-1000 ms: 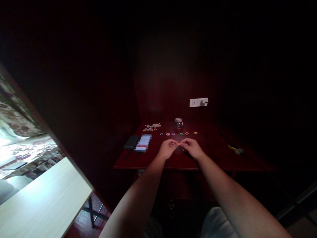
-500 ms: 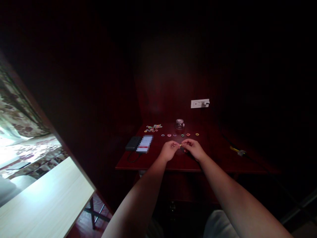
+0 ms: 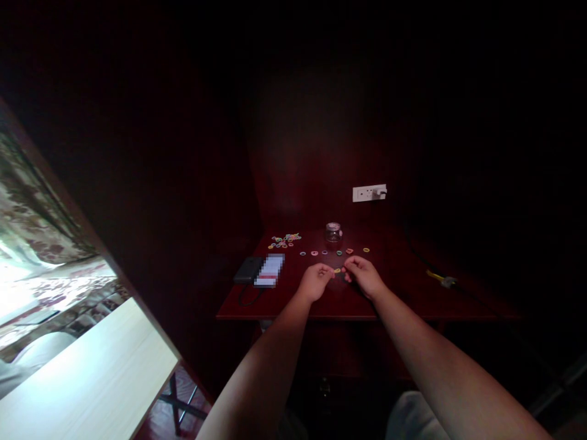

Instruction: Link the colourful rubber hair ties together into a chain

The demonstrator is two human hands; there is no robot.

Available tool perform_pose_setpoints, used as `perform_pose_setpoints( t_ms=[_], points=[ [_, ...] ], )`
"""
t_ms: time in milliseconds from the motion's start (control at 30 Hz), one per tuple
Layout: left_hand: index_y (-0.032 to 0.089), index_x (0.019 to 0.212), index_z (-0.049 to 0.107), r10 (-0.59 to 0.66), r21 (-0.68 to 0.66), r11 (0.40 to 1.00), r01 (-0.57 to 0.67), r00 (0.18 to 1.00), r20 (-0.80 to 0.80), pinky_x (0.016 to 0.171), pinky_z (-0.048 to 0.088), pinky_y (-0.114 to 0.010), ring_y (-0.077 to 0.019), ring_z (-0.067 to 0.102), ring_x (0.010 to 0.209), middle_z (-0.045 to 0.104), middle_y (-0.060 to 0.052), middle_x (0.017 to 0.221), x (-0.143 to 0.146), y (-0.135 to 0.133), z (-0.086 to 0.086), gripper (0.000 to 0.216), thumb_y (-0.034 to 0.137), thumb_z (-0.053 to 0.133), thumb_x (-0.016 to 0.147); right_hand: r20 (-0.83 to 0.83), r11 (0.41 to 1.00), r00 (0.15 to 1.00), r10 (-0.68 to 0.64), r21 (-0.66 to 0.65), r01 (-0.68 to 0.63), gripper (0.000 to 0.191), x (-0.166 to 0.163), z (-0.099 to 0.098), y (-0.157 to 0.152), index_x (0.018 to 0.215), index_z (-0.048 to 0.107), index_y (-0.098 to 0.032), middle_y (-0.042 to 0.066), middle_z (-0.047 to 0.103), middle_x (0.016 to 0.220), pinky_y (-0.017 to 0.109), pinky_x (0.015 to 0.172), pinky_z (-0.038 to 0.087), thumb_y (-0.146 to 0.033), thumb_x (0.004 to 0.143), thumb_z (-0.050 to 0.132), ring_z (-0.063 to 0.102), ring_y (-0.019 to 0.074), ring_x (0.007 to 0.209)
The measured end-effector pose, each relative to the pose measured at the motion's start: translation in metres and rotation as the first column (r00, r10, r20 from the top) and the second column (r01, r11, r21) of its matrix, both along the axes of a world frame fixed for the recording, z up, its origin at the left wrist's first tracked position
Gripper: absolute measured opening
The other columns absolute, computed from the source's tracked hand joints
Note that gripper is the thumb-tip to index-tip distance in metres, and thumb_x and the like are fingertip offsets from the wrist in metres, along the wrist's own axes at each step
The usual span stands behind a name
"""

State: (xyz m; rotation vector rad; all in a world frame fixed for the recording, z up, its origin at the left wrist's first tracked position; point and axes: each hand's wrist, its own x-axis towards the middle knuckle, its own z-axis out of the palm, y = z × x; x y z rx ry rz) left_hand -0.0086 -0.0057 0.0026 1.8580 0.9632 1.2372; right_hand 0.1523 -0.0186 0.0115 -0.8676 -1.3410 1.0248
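Observation:
Between the thumb and finger of my left hand (image 3: pixel 316 280) is a small yellow elastic hair tie (image 3: pixel 337 270), held just over the table. My right hand (image 3: pixel 363 275) is close on the other side of it, fingertips slightly apart from one another and from the tie. Beyond my hands lies a spaced row of small hair ties: a blue one (image 3: pixel 302 253), a pink one (image 3: pixel 314 253), a purple one (image 3: pixel 324 252), a green one (image 3: pixel 339 252), an orange-red one (image 3: pixel 349 251) and a yellow one (image 3: pixel 366 249).
A loose pile of coloured hair ties (image 3: pixel 285 241) lies at the back left. Behind the row stands a clear lidded jar (image 3: pixel 334 232). On the left are a phone (image 3: pixel 269 271) and a black power bank (image 3: pixel 248 269) with a cable. A yellow-ended cable (image 3: pixel 443 280) lies right.
My right fingers have come off the yellow hair tie and moved slightly right. It stays in my left fingers. The whole view has shifted slightly.

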Motion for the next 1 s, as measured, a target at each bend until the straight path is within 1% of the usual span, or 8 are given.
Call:
perform_pose_setpoints(
  t_ms=[100,233,467,533,633,733,900,1000],
  points=[
    [0.013,0.076,0.062,-0.002,0.0,1.0,0.002,1.0,0.01,0.068,0.045,-0.025,-0.0135,0.059,0.07,0.066,-0.006,0.075,-0.0004,0.0014,-0.0012,0.016,0.026,0.054,0.074,0.049,0.999,0.997,0.052,0.005,-0.052,0.027,-0.0004,-0.0003,0.0,0.076,0.055,-0.016,-0.002,0.057,0.06,0.021,0.045,0.037,-0.039,0.065,0.065,0.048,0.0084,0.045],
    [0.012,0.076,0.062,-0.007,-0.014,1.0,0.007,1.0,0.009,0.067,0.045,-0.025,-0.0135,0.059,0.069,0.066,-0.006,0.074,0.0007,-0.0003,0.001,0.016,0.026,0.054,0.074,0.16,0.998,0.986,0.046,0.025,-0.051,0.024,-0.0017,0.0002,-0.0013,0.07,0.056,-0.015,-0.003,0.054,0.053,0.021,0.045,0.035,-0.037,0.066,0.064,0.048,0.0086,0.044],
    [0.012,0.076,0.062,-0.002,-0.037,0.999,0.002,1.0,-0.004,0.065,0.044,-0.024,-0.0131,0.059,0.068,0.066,-0.006,0.074,0.0011,-0.0031,0.0036,0.016,0.026,0.055,0.074,0.037,1.0,0.999,-0.003,0.005,0.002,0.026,-0.0013,-0.0004,0.001,0.066,0.05,-0.017,-0.003,0.053,0.054,0.02,0.042,0.033,-0.041,0.069,0.059,0.045,0.0073,0.041],
    [0.012,0.076,0.062,0.007,-0.042,0.999,-0.007,1.0,0.006,0.065,0.044,-0.024,-0.0132,0.059,0.067,0.066,-0.006,0.074,0.0007,-0.0024,0.003,0.017,0.027,0.055,0.074,0.03,1.0,0.999,0.011,0.0,-0.011,0.027,-0.0018,0.0001,0.0008,0.068,0.05,-0.017,-0.003,0.054,0.055,0.02,0.042,0.034,-0.042,0.069,0.059,0.046,0.0075,0.041],
    [0.012,0.075,0.062,0.004,-0.042,0.999,-0.003,1.0,0.01,0.066,0.045,-0.025,-0.0133,0.059,0.068,0.066,-0.006,0.074,0.0006,-0.0016,0.0027,0.017,0.028,0.055,0.074,0.127,0.997,0.989,0.071,0.014,-0.073,0.027,-0.0031,0.0015,-0.0012,0.074,0.054,-0.016,-0.002,0.057,0.058,0.021,0.044,0.036,-0.04,0.065,0.064,0.048,0.0085,0.044],
    [0.012,0.075,0.062,-0.01,-0.035,0.999,0.01,1.0,0.0,0.067,0.045,-0.025,-0.0135,0.059,0.069,0.066,-0.006,0.074,0.001,-0.0014,0.0026,0.018,0.029,0.055,0.074,0.199,0.997,0.978,0.057,0.039,-0.066,0.025,-0.0034,0.0022,-0.003,0.071,0.057,-0.015,-0.002,0.056,0.056,0.021,0.045,0.036,-0.039,0.066,0.063,0.048,0.0088,0.045],
    [0.012,0.076,0.062,-0.019,-0.025,1.0,0.019,1.0,-0.02,0.066,0.044,-0.024,-0.0129,0.059,0.068,0.066,-0.006,0.076,0.0015,-0.0024,0.0025,0.018,0.029,0.054,0.075,0.141,1.0,0.99,0.017,0.021,-0.02,0.022,-0.0016,0.0008,-0.0011,0.068,0.054,-0.016,-0.003,0.054,0.054,0.02,0.045,0.035,-0.037,0.068,0.061,0.047,0.0084,0.044],
    [0.012,0.076,0.062,0.002,-0.033,0.999,-0.003,1.0,-0.013,0.066,0.044,-0.024,-0.0131,0.059,0.068,0.066,-0.006,0.075,0.0012,-0.0037,0.0034,0.016,0.027,0.055,0.074,0.062,0.999,0.997,-0.049,0.004,0.049,0.024,-0.0007,0.0006,0.0009,0.066,0.052,-0.017,-0.003,0.052,0.051,0.02,0.042,0.034,-0.039,0.067,0.061,0.046,0.0083,0.041]
  ],
)
